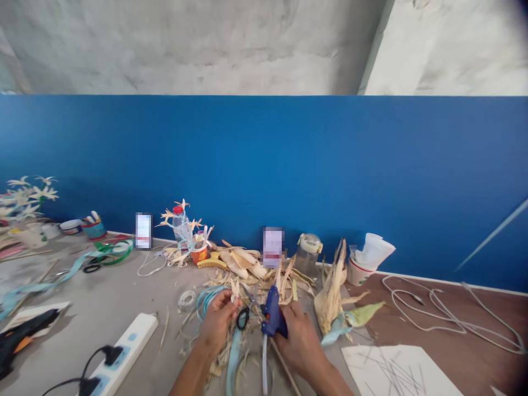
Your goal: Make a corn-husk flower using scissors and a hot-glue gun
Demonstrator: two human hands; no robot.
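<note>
My left hand point(219, 319) is closed, pinching a small pale piece of corn husk point(235, 291) between thumb and fingertips. My right hand point(301, 335) is wrapped round the handle of a blue glue gun point(271, 308), its nozzle pointing away from me. A clear glue stick point(264, 363) juts from the gun's rear. Between the hands lie scissors with black handles point(242, 319) and a light blue ribbon point(234, 352). Just behind my left hand is a coil of blue cord point(206, 301). Husk scraps lie all around.
A white power strip point(134, 344) and a black glue gun point(28, 335) lie on the left. Dried husks point(243, 261), a phone point(273, 247), a glass jar point(308, 253) and a paper cup point(358, 270) line the blue partition point(264, 159). Thin wires lie on white paper point(358, 357).
</note>
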